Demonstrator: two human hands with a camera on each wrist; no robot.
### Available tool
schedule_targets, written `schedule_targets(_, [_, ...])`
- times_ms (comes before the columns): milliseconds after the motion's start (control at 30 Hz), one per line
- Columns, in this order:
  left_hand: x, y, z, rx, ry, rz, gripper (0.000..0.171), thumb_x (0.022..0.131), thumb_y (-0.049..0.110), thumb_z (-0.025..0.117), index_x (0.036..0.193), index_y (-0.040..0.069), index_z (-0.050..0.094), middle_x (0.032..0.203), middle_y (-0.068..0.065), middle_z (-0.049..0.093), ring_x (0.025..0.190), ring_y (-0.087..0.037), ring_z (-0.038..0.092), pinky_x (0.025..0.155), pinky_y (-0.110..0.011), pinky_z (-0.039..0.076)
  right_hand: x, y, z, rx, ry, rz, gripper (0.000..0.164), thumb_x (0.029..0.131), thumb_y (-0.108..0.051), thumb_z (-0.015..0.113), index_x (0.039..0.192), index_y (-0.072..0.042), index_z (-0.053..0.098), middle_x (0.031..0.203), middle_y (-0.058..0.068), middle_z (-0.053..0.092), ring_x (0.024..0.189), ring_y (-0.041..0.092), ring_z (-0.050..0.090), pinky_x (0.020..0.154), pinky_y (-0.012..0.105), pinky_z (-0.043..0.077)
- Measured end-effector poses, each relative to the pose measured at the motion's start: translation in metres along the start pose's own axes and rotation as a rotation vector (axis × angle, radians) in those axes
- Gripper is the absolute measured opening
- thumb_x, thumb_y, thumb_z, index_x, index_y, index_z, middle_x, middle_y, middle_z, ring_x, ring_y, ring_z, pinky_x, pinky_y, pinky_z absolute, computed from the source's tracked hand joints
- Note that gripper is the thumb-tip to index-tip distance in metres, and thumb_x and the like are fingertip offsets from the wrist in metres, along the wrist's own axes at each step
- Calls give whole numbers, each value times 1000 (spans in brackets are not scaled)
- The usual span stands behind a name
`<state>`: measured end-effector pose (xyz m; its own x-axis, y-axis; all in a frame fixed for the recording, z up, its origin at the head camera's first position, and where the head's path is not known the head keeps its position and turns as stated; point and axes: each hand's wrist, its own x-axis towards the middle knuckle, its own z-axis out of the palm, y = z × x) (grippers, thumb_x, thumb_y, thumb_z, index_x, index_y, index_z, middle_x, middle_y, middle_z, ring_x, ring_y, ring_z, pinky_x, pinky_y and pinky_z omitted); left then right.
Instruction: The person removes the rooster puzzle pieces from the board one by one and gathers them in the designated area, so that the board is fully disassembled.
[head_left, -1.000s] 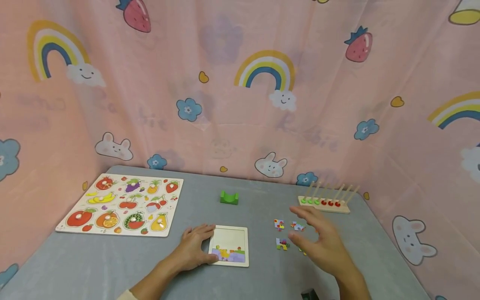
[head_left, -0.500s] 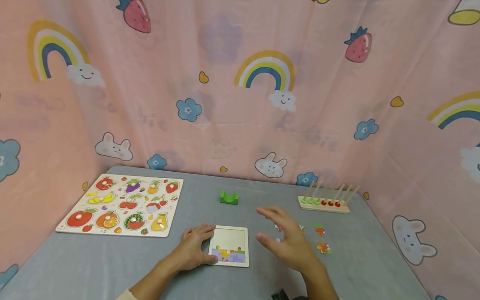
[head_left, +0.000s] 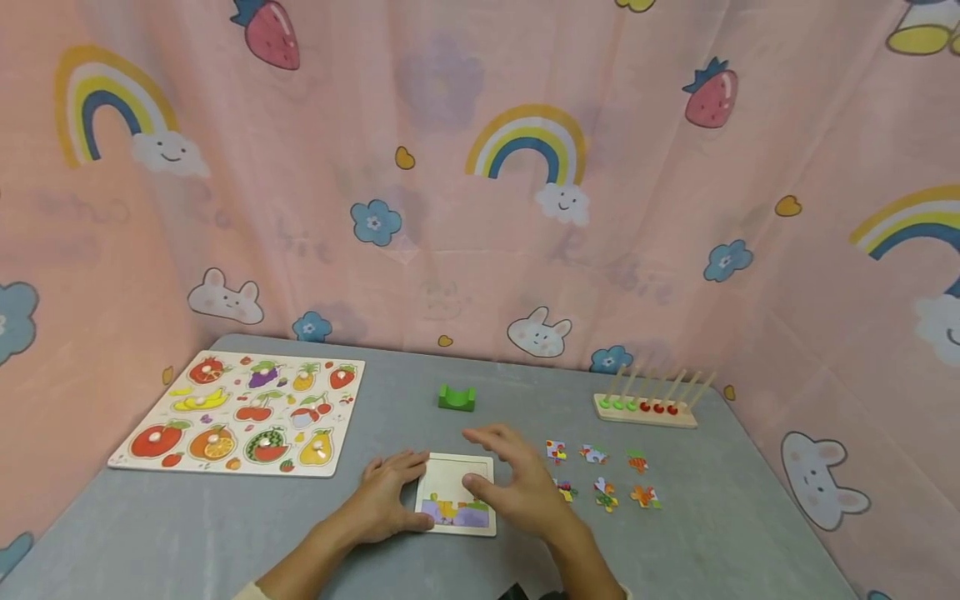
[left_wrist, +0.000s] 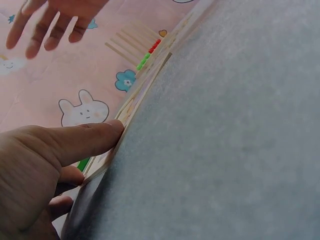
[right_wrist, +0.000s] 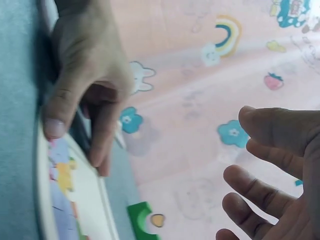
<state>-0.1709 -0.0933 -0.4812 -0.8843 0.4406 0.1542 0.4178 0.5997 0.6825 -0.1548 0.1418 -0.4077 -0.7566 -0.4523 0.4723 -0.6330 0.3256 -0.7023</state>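
A small square wooden jigsaw tray point(head_left: 456, 471) lies on the table in the head view, its near strip filled with joined purple, yellow and green pieces point(head_left: 465, 514). My left hand point(head_left: 386, 498) holds the tray's left side, thumb at the near corner and fingers at the far one. Over the tray's right edge hovers my right hand point(head_left: 521, 487), fingers spread and loosely bent, with nothing between them. In the right wrist view that hand point(right_wrist: 280, 175) is seen apart from the tray point(right_wrist: 90, 200). Several loose jigsaw pieces point(head_left: 605, 494) lie right of it, one partly hidden.
At the left lies a large fruit peg puzzle board point(head_left: 240, 417). A green curved block point(head_left: 457, 398) sits beyond the tray. Further right, a wooden peg rack point(head_left: 645, 412) bears green and red beads. A pink printed curtain point(head_left: 450, 275) surrounds the grey table point(head_left: 720, 517).
My right hand has moved left, from above the loose pieces to the tray's right edge, uncovering most of them. The left hand stays on the tray.
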Motion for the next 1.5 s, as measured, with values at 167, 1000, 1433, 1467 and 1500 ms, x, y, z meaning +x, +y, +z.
schedule_targets(167, [0,-1,1,12,7,8,76,68,30,87,128,-7,58,140,-14,49,134,-38,33,103,-66,11,1,12,16,-7,-24,-1,46,84,-12,73,128,-9,62,119,-3,59,112,19,50,90,48,42])
schedule_targets(1000, [0,-1,0,15,15,20,74,67,26,87,126,-8,58,139,-12,51,134,-37,35,102,-67,13,-11,45,54,-270,-200,69,45,80,-17,71,125,-11,65,114,-5,52,104,15,43,91,40,37])
schedule_targets(1433, [0,-1,-1,-4,8,0,75,67,26,87,127,-8,57,140,-12,50,135,-37,33,103,-65,11,-9,42,55,-327,-240,70,36,84,2,54,108,-18,73,109,-2,50,95,16,41,80,39,36])
schedule_targets(1467, [0,-1,-1,-6,7,-1,75,67,26,87,127,-8,57,140,-12,50,135,-37,33,103,-65,11,-9,42,55,-314,-240,82,36,83,2,54,107,-19,72,109,-3,49,95,16,41,81,40,35])
schedule_targets(1500, [0,-1,-1,-6,7,-1,75,67,26,87,128,-8,57,140,-12,50,135,-37,33,103,-65,11,-9,42,55,-302,-240,90,36,83,2,55,107,-19,72,109,-4,49,96,16,41,82,41,35])
